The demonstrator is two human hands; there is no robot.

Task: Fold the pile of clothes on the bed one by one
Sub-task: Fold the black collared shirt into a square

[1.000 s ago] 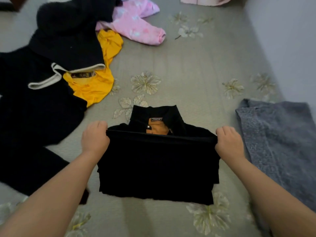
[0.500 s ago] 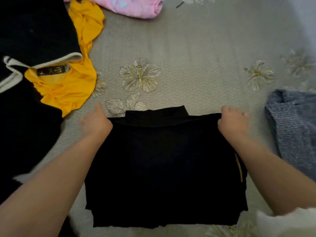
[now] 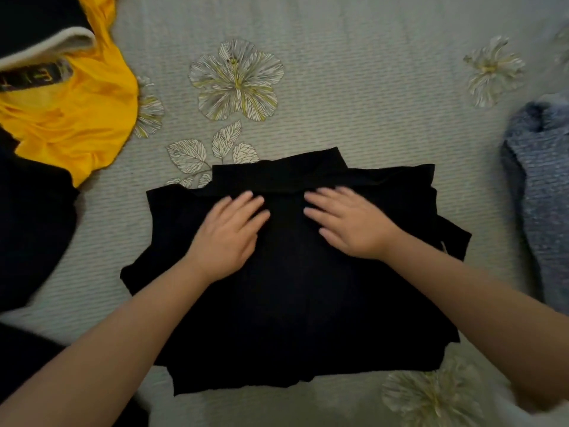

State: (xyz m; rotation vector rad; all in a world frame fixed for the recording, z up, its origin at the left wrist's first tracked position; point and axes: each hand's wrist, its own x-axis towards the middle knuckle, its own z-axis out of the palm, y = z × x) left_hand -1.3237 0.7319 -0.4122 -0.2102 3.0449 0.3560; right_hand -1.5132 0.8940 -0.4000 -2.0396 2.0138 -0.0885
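Presently the folded black knit garment (image 3: 292, 288) is lying as a rough rectangle on the grey-green bedspread with printed flowers (image 3: 354, 87), and both hands are resting flat on its upper half. The left hand (image 3: 229, 232) and the right hand (image 3: 348, 223) are lying side by side just below the garment's far edge, fingers straight and spread, gripping nothing. A second ago each hand was pinching an outer corner of the lifted fold; half a second ago that fold was being laid down over the collar. The fold is now lying closed, the collar opening and its label are covered, and the hands are appearing to smooth the cloth. In judgement, this garment is nearly finished, needing at most one more fold or a move aside.

Beyond the garment's far left corner, a crumpled yellow fabric garment (image 3: 70, 118) is lying on the bedspread, partly under a black garment with a white trimmed edge (image 3: 40, 32). A dark woven label on the yellow piece is showing pale letters, seemingly "E" and "T"; the rest is not legible. Left of the folded garment more dark clothing (image 3: 30, 235) is waiting unfolded. Right of it, well apart, a blue-grey knitted textile (image 3: 542, 192) is lying.
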